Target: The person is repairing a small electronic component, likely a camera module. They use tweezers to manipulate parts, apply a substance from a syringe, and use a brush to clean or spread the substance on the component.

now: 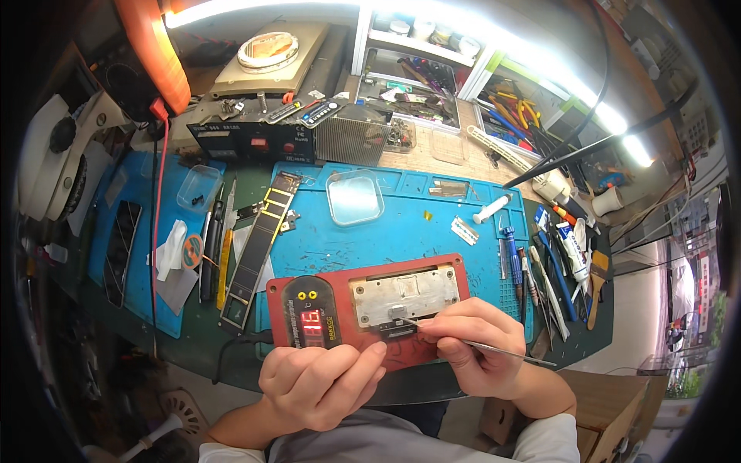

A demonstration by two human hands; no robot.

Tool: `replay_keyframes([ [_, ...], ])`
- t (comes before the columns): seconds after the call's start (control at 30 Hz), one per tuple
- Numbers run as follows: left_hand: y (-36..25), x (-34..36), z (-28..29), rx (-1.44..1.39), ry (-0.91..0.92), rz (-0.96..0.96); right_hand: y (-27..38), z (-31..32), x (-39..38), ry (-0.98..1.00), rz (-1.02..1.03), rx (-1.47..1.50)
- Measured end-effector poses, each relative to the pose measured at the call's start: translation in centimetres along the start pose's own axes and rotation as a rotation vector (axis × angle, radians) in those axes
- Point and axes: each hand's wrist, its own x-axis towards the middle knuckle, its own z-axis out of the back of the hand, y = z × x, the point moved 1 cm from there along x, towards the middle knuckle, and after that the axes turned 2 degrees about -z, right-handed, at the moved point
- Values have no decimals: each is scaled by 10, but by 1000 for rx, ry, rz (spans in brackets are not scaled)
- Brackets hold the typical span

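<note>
Tool point(494, 348), pinched in the nearer right hand point(490, 332), slants leftward to a small grey block point(397, 312) on the red station point(351, 339), the separate left hand point(320, 382) curled at the station's near edge, contents hidden.

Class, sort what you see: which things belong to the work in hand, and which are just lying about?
Seemingly in use:
red station with lit display
its metal plate
thin metal tool in the right hand
small grey piece by its tip

Apparently lying about:
clear tray
blue screwdriver
wooden-handled brush
white tube
</note>
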Motion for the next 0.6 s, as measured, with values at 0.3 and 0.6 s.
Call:
replay_keyframes([
  [0.3,0,1,1,1,5,2,1,-1,1,3,6,-28],
  [0.6,0,-1,-1,10,-5,1,3,-1,2,12,4,-41],
])
